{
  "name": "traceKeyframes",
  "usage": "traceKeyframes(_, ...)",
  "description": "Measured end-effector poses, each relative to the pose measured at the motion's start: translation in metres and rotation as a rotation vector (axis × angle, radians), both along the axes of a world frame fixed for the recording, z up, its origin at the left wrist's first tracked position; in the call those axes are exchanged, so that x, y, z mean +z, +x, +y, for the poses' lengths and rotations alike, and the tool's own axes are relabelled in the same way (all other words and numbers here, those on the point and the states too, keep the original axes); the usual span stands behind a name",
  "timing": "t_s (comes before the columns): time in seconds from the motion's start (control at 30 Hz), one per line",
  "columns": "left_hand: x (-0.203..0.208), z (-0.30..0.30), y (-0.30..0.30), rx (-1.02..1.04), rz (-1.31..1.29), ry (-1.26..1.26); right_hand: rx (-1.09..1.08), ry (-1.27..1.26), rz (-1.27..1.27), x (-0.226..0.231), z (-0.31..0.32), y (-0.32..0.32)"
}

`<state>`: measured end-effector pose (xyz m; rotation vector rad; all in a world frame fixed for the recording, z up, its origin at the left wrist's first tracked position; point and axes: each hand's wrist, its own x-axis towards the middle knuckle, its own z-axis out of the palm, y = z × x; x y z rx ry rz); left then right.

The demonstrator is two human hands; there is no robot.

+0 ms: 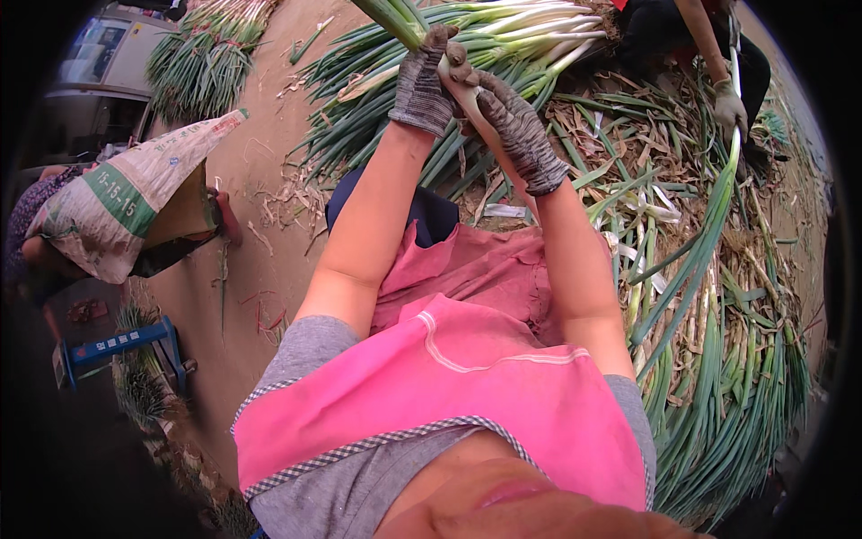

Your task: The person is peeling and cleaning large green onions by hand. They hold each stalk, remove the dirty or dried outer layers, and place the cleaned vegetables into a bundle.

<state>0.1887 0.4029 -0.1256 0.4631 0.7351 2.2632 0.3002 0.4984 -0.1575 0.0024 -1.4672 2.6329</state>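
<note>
My left hand [422, 88], in a grey striped knit glove, is closed around a large green onion [393, 20] whose green leaves point up and out of view. Close beside it, my right hand [519, 130] wears a matching glove and has its fingers bent around a pale length [489, 139] that slants down past the wrist. Whether that is the onion's white stem or a peeled outer layer, I cannot tell. Both hands are raised, nearly touching, in front of a pile of green onions [503, 40].
At the upper right, another person's gloved hand [732, 112] holds a long onion. Peeled leaves [660, 144] litter the ground, with more onions [736, 395] below. To the left are a tied bundle [211, 58], a person with a woven sack [135, 193] and a blue metal frame [121, 343].
</note>
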Motion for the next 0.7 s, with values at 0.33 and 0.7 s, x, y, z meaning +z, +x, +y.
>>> traceKeyframes(0.33, 0.028, -0.082, -0.069, 0.373, 0.025, 0.063, -0.033, 1.441, -0.514, -0.112, 0.067, 0.062)
traceKeyframes(0.7, 0.035, -0.057, -0.033, -0.135, 0.202, 0.323, 0.555, 0.12, -0.326, -0.023, 0.002, -0.027)
